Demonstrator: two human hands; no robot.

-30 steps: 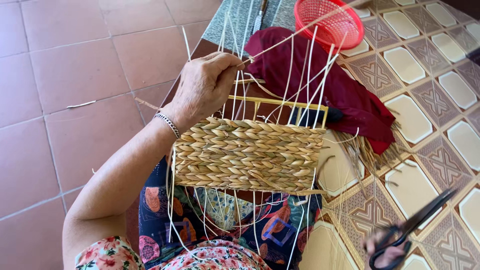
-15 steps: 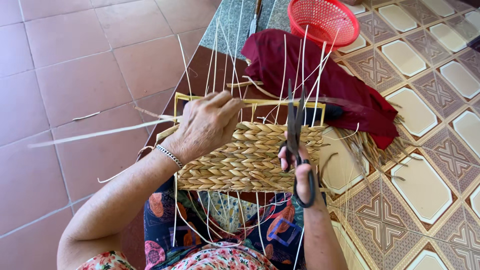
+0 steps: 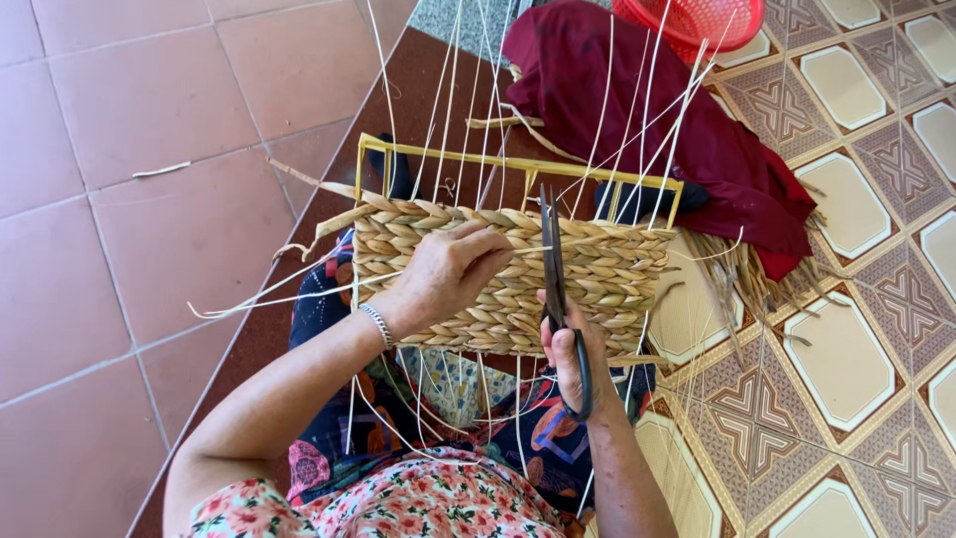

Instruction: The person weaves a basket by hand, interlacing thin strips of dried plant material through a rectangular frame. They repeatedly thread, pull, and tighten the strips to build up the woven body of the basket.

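Observation:
A half-woven straw basket (image 3: pixel 607 274) on a yellow wire frame (image 3: pixel 518 164) rests on my lap, with thin pale strands sticking up and out from it. My left hand (image 3: pixel 443 274) lies on the woven front and pinches one pale strand that runs right toward the blades. My right hand (image 3: pixel 570 351) is shut on black scissors (image 3: pixel 551 257), blades pointing up over the weave, tips close together near the top rim.
A dark red cloth (image 3: pixel 687 130) lies beyond the basket, with a red plastic basket (image 3: pixel 702 20) behind it. Loose straw (image 3: pixel 742 274) lies on the patterned tile floor at right. Plain red tiles cover the left side.
My left hand slid down from the top of the weave onto its front and took a strand. The scissors dropped lower against the basket. The view moved closer.

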